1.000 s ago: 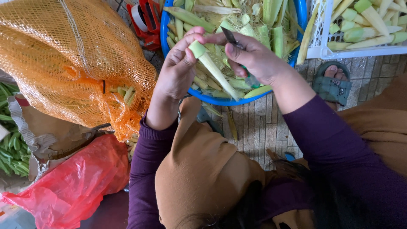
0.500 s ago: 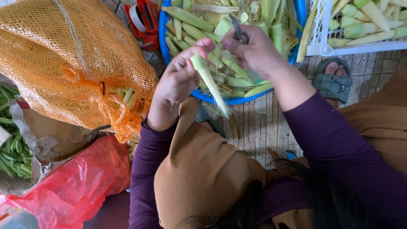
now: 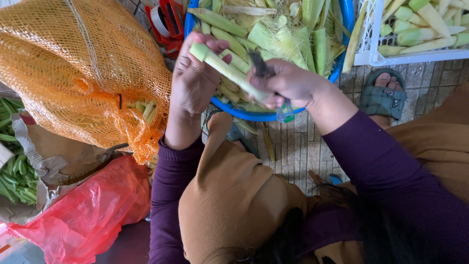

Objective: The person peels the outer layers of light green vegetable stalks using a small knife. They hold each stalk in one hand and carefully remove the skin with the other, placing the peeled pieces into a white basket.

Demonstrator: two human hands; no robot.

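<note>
My left hand (image 3: 193, 80) is closed round the thick end of a baby corn ear (image 3: 229, 73), held slanted over the near rim of the blue basin (image 3: 254, 115) so husks drop in, while my right hand (image 3: 288, 83) grips a small knife (image 3: 261, 68) against it.

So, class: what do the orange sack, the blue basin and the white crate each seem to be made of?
Orange sack: woven plastic mesh, seemingly; open netting shows the contents inside.
Blue basin: probably moulded plastic, with a smooth, slightly glossy rim.
White crate: likely rigid plastic, a slotted lattice wall.
</note>
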